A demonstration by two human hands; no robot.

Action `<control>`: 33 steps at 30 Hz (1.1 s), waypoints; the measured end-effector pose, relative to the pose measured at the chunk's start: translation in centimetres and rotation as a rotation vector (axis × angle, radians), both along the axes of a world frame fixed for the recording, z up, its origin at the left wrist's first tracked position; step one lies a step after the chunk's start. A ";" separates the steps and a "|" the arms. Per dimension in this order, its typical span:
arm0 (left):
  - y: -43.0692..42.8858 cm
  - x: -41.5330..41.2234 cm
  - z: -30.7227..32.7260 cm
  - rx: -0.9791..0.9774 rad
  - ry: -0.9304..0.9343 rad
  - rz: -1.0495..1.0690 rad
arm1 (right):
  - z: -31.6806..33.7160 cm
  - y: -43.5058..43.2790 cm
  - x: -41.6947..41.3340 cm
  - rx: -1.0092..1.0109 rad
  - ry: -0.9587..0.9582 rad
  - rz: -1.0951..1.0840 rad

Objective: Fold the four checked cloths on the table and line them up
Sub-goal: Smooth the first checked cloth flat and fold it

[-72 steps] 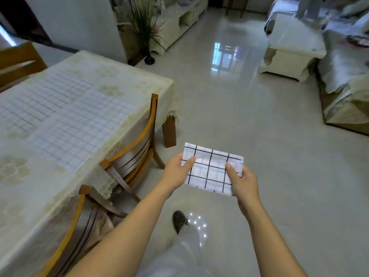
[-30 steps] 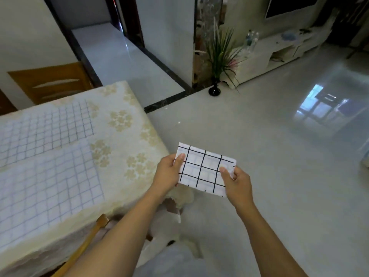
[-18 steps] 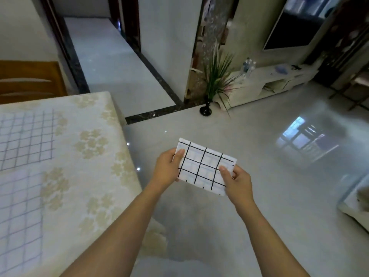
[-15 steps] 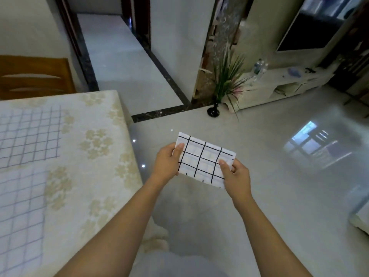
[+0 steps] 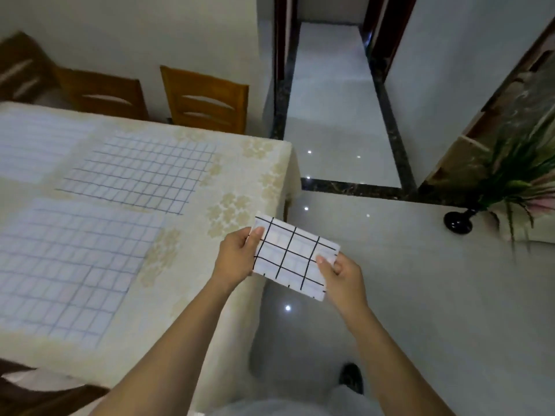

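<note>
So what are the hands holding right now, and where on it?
A folded checked cloth: the left hand pinches its left edge, the right hand pinches its right edge.

glossy pale floor [image 5: 420, 280] below me shows small bright spots of light; wooden chairs [image 5: 207, 100] stand before the white wall [image 5: 150, 31], a corridor [image 5: 330, 100] ahead, a plant [image 5: 516, 175] to my right.

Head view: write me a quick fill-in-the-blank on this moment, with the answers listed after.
1. The left hand and right hand hold one ____ checked cloth.
2. ____ unfolded checked cloths lie flat on the table.
3. The plant stands in a ____ vase.
Missing words: folded; three; black.
</note>
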State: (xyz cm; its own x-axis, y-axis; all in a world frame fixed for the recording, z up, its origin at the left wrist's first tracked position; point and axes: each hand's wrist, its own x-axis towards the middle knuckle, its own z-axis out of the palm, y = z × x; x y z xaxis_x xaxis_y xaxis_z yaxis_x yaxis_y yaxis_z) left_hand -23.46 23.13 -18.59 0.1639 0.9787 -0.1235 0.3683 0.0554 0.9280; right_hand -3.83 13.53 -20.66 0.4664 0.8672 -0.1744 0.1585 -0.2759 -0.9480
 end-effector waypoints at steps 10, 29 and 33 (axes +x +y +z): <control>-0.1 5.7 0.3 -0.180 -0.064 0.377 | 0.2 10.4 7.6 -0.002 0.113 0.417; -2.2 -9.5 -6.9 -0.270 -0.117 1.076 | -4.3 20.5 -9.3 -0.354 -0.004 1.034; -2.4 -10.1 -7.5 -0.263 -0.331 1.210 | -6.3 20.2 -12.1 -0.432 0.049 1.042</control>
State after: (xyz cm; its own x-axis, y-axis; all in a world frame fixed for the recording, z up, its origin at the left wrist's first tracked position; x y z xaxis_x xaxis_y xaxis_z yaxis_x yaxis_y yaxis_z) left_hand -33.53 20.72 -26.07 -0.7490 0.4773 -0.4595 -0.2904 0.3868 0.8752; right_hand -15.98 33.73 -26.98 -0.4650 0.6922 -0.5519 0.4678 -0.3371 -0.8170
